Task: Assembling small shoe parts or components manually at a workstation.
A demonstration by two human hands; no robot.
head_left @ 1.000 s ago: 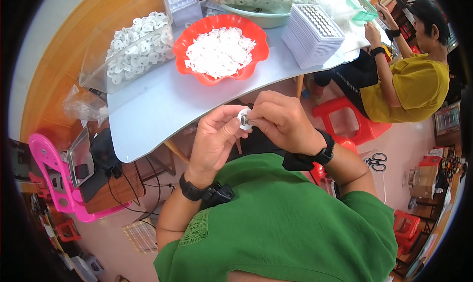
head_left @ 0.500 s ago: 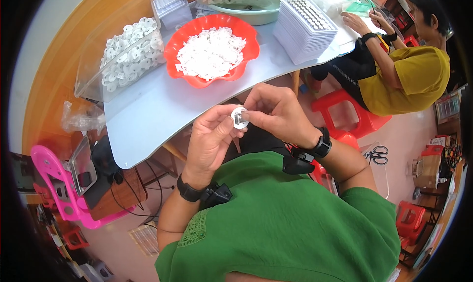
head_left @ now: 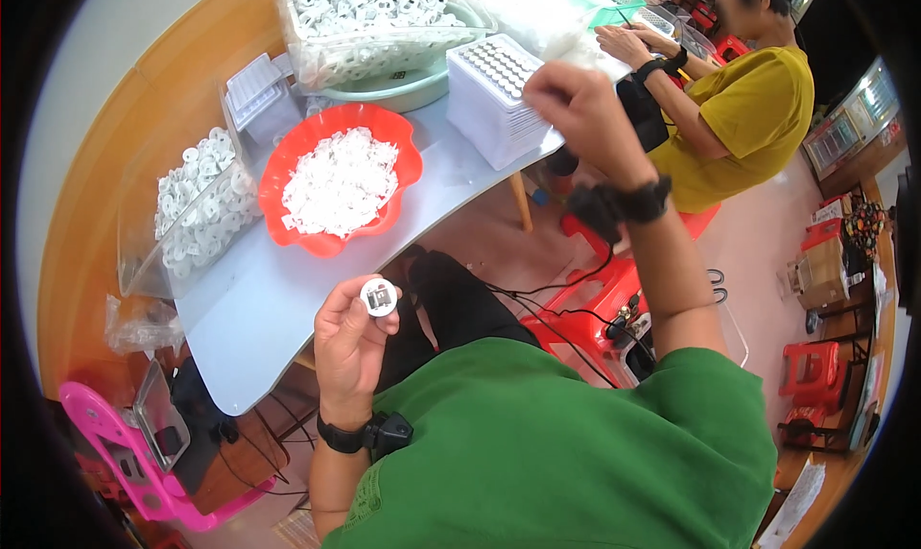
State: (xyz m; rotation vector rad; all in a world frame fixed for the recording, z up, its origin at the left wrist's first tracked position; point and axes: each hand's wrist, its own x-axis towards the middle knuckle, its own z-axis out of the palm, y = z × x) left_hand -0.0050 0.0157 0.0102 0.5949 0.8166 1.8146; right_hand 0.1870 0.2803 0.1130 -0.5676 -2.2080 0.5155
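My left hand holds a small round white plastic piece between thumb and fingers, above my lap. A silvery metal part shows in the middle of its face. My right hand is raised at the right edge of a stack of white trays. Its fingers are bent and drawn together, slightly blurred; whether anything is between them is hidden. Rows of round silvery discs fill the top tray.
A red scalloped bowl of small white pieces stands on the pale table. Left of it, a clear bin holds white round parts. Behind are a pale green basin and another full clear bin. A co-worker sits at right.
My right hand has left the round piece and moved up and right to the tray stack. My left hand, still holding the piece, sits lower and further left; the whole view has shifted.
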